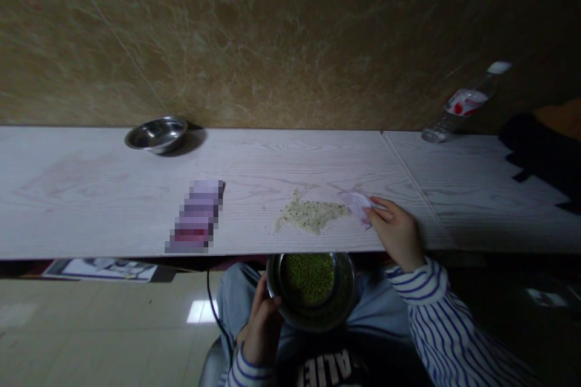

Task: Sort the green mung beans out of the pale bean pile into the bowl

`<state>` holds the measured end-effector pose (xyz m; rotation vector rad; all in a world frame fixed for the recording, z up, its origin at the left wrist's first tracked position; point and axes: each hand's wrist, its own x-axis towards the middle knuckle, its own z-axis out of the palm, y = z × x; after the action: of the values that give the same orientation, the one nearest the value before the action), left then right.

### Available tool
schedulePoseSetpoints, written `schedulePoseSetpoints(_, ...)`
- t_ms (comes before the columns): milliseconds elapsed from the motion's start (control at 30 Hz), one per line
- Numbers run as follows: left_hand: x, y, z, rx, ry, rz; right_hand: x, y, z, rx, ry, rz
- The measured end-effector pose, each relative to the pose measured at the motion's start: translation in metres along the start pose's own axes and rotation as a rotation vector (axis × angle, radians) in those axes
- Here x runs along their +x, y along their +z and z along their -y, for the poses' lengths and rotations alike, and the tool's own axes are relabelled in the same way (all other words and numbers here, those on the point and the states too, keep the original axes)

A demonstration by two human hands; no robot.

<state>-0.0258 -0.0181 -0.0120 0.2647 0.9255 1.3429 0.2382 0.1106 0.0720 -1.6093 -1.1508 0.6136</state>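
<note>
My left hand [263,320] grips the rim of a steel bowl [346,293] at its left side. Green mung beans [310,278] lie inside the bowl, which sits over my lap just below the table's front edge. Between the thumb and fingers of my right hand [396,227] is a thin, pale purple scraper-like piece [358,202]; its exact kind is unclear. Its left edge meets a spread-out heap of rice-like pale grains [311,216] with small dark or green bits mixed in, lying on the white wood-grain table [254,163].
Another steel bowl [157,135] stands at the back left by the marbled wall. A blurred-out purple flat object [196,216] lies left of the grains. At the back right is a clear plastic bottle [465,103], with dark cloth [544,151] beside it. A dark cable [213,299] hangs below the table.
</note>
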Motion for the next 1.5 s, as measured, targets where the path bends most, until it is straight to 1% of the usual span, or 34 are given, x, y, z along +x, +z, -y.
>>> schedulePoseSetpoints(133,0.0,-0.002,0.003,0.017,0.002,-0.01,-0.012,0.019,0.008,0.044,0.006,0.019)
schedulePoseSetpoints(233,0.003,-0.01,0.007,0.024,-0.007,-0.01,-0.017,0.031,0.014,0.049,-0.006,0.028)
schedulePoseSetpoints(300,0.004,-0.016,0.009,0.028,0.006,0.024,-0.019,0.037,0.017,0.055,-0.013,0.036)
schedulePoseSetpoints(367,0.004,-0.019,0.009,0.02,-0.016,0.054,-0.019,0.042,0.021,0.062,-0.026,0.049)
schedulePoseSetpoints(433,0.003,-0.019,0.008,-0.003,-0.03,0.051,-0.019,0.046,0.025,0.069,-0.041,0.066)
schedulePoseSetpoints(500,0.0,-0.015,0.006,-0.011,-0.012,0.009,-0.02,0.05,0.029,0.069,-0.052,0.087)
schedulePoseSetpoints(567,-0.002,-0.01,0.004,0.011,0.014,-0.001,-0.02,0.054,0.033,0.056,-0.066,0.107)
schedulePoseSetpoints(667,-0.004,-0.007,0.0,0.029,0.009,-0.012,-0.023,0.059,0.037,0.025,-0.098,0.136)
schedulePoseSetpoints(867,-0.005,-0.008,-0.002,0.021,-0.024,-0.026,-0.028,0.065,0.041,-0.008,-0.161,0.194)
schedulePoseSetpoints(1067,-0.004,-0.007,-0.001,0.096,-0.023,-0.054,-0.032,0.071,0.046,-0.007,-0.218,0.247)
schedulePoseSetpoints(1167,-0.004,-0.006,0.001,0.065,-0.006,-0.072,-0.03,0.066,0.047,-0.002,-0.239,0.265)
schedulePoseSetpoints(1233,-0.004,-0.007,0.002,0.04,0.012,-0.067,-0.028,0.057,0.044,0.005,-0.238,0.265)
schedulePoseSetpoints(1367,-0.004,-0.009,0.002,0.025,0.003,-0.023,-0.022,0.023,0.033,-0.034,-0.22,0.242)
schedulePoseSetpoints(1433,-0.004,-0.009,0.001,0.016,-0.004,-0.023,-0.021,0.004,0.028,-0.091,-0.231,0.259)
schedulePoseSetpoints(1500,-0.004,-0.009,-0.001,0.017,-0.012,-0.031,-0.021,-0.011,0.026,-0.164,-0.275,0.301)
